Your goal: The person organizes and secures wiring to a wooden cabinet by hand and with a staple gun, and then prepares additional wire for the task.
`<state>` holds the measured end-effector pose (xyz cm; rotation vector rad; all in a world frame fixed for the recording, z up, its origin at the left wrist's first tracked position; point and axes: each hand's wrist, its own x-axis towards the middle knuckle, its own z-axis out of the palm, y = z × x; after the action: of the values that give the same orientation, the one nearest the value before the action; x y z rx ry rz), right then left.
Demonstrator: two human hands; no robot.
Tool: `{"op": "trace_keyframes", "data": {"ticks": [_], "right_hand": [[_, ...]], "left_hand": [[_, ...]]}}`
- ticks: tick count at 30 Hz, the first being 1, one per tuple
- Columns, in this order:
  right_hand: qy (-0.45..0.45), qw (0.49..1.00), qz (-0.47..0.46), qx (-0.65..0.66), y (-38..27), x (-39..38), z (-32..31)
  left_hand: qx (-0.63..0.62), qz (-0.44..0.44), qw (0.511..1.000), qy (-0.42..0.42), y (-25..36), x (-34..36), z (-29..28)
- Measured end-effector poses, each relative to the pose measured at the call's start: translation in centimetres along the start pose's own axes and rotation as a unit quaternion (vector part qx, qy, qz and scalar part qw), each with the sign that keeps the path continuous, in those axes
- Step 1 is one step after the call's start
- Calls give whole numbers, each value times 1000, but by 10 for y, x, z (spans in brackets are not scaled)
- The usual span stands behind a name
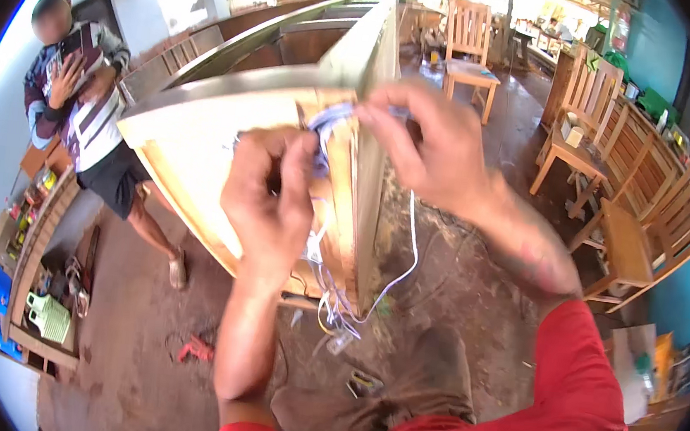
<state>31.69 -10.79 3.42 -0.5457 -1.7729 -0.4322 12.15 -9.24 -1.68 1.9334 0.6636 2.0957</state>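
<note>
Both my hands are raised at the near end of a long wooden cabinet frame (195, 130). A bundle of pale bluish wire (334, 116) runs between them at the frame's upper right corner. My left hand (269, 187) is closed, thumb against curled fingers, on the left part of the bundle. Slightly smeared by motion, my right hand (431, 145) pinches the wire at its right end. From the corner, loose white and lilac wires (337, 298) hang down to a small pale fitting (339, 342) near the floor. A white wire (415, 239) loops down below my right hand.
At the left a person (82, 99) stands holding a phone. A red tool (197, 349) lies on the brown floor (121, 385). Wooden chairs (583, 114) line the right side. Low shelves (31, 285) with a green basket (48, 317) stand at the left wall.
</note>
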Motion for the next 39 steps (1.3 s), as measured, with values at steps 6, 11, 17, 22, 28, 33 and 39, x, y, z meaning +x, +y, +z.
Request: {"op": "trace_keyframes", "data": {"ticks": [6,11,17,22,28,33,39], "right_hand": [[99,991,-66,-61,17,-17,25],[56,977,-120,-165,16,4,8],[-16,996,54,-67,-8,11,-7],[25,994,-85,-59,20,0,-4],[19,1000,2,22,26,-1,-2],[-22,995,49,83,30,8,-14],[-31,998,38,42,34,7,-14]], "left_hand": [[-58,16,998,22,-12,10,7],[-37,106,992,63,-23,11,21],[63,264,960,65,-28,8,20],[211,327,921,23,-22,4,15],[255,334,908,2,-29,7,20],[282,345,895,-12,-25,11,24],[353,317,880,-38,-13,5,22]]}}
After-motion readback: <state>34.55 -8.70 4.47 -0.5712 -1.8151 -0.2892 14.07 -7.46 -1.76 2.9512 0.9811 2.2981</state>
